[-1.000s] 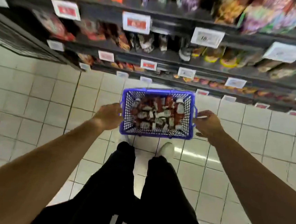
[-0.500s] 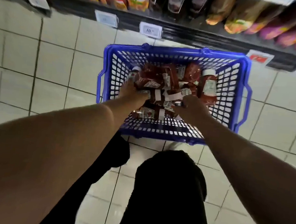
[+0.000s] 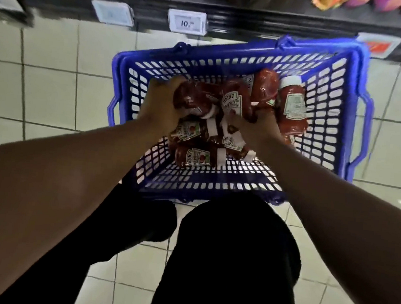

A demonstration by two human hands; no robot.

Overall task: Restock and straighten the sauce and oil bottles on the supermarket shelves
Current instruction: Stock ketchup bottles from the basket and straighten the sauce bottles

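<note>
Both hands are down in the blue basket (image 3: 345,112), which sits on the tiled floor (image 3: 49,88) right in front of the bottom shelf edge (image 3: 256,22). Left hand (image 3: 161,104) is curled tight around a ketchup bottle (image 3: 193,99) at the left of the pile, fingers wrapped over its body, white cap pointing toward the middle of the basket. Right hand (image 3: 258,126) is closed on a second ketchup bottle (image 3: 236,101), gripping it near the lower end; Heinz label faces up, bottle tilted away from the camera. More ketchup bottles lie loose in the basket: one upright-ish with a white cap (image 3: 292,104) against the right wall, one red one (image 3: 264,87) behind the right hand, two or three (image 3: 194,157) lying flat below the hands on the basket's mesh bottom. Price tags (image 3: 187,22) are clipped on the shelf edge, one reads "10"; the others are blurred. Packets on the shelf above are motion-blurred, can't tell what they are. Person's dark trouser legs (image 3: 231,253) fill the bottom of the view, near the basket's closest rim.
</note>
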